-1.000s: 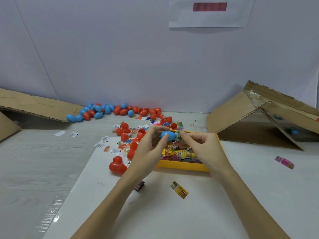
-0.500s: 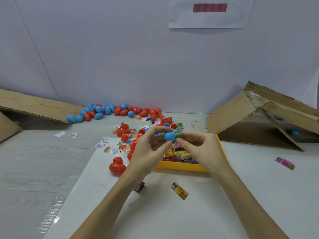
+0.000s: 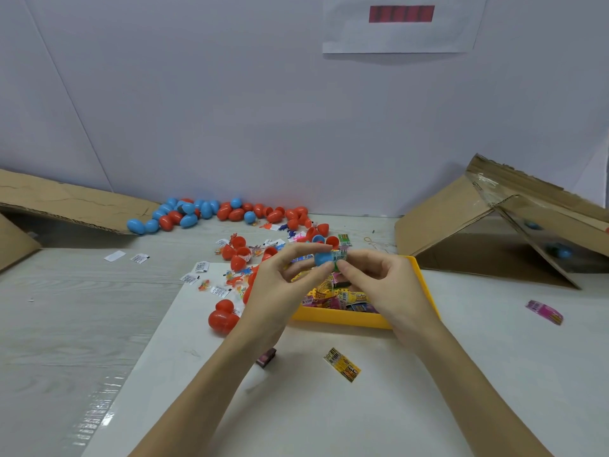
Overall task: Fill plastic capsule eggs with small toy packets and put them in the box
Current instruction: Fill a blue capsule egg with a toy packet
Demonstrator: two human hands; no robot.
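My left hand (image 3: 280, 285) pinches a blue capsule egg half (image 3: 322, 257) above the yellow tray (image 3: 342, 317). My right hand (image 3: 385, 285) holds a small green-and-white toy packet (image 3: 339, 256) against the half's open end; how far it is inside I cannot tell. The tray under my hands holds several bright packets. A row of closed blue and red eggs (image 3: 204, 212) lies along the back wall. Open red halves (image 3: 239, 249) and loose packets are scattered left of the tray. The cardboard box (image 3: 501, 232) lies on its side at the right.
A red egg (image 3: 222, 318) rests by my left wrist. A yellow packet (image 3: 342, 364) and a dark small packet (image 3: 266, 357) lie on the white sheet in front. A pink packet (image 3: 543, 311) lies at the right. A flattened cardboard flap (image 3: 66, 202) lies at the left.
The blue half has turned in my left fingers from lying sideways to facing the packet, and my right hand has pressed the packet against its opening. Both hands rose slightly.
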